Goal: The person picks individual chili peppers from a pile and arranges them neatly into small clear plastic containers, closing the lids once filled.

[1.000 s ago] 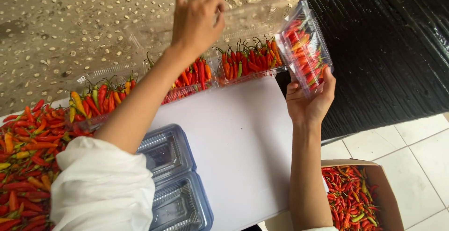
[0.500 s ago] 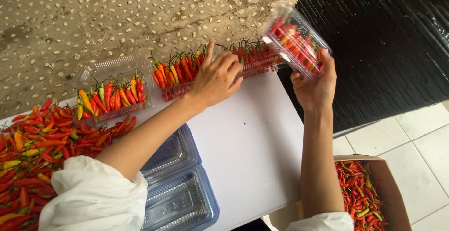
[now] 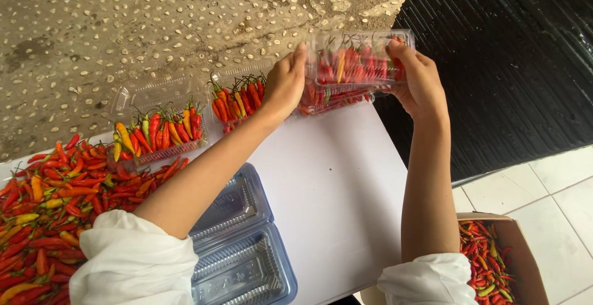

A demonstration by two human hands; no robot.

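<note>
My left hand [image 3: 285, 85] and my right hand [image 3: 417, 79] both grip a clear plastic clamshell box [image 3: 358, 58] filled with red chillies, held level just above the far edge of the white table [image 3: 327, 181]. Under it lies another filled clear box [image 3: 333, 100]. Left of my left hand sits an open clear box of chillies [image 3: 238, 98], and further left a second open box of red, yellow and green chillies [image 3: 157, 129].
A loose heap of chillies [image 3: 49, 206] covers the table's left end. An open stack of empty bluish clamshell boxes [image 3: 238, 243] lies near me. A cardboard box of chillies [image 3: 494, 262] stands on the tiled floor at lower right. A black mat [image 3: 513, 64] lies right.
My left hand came down from above and took hold of the box's left end. My right hand turned the box from tilted upright to level and lowered it toward the row.
</note>
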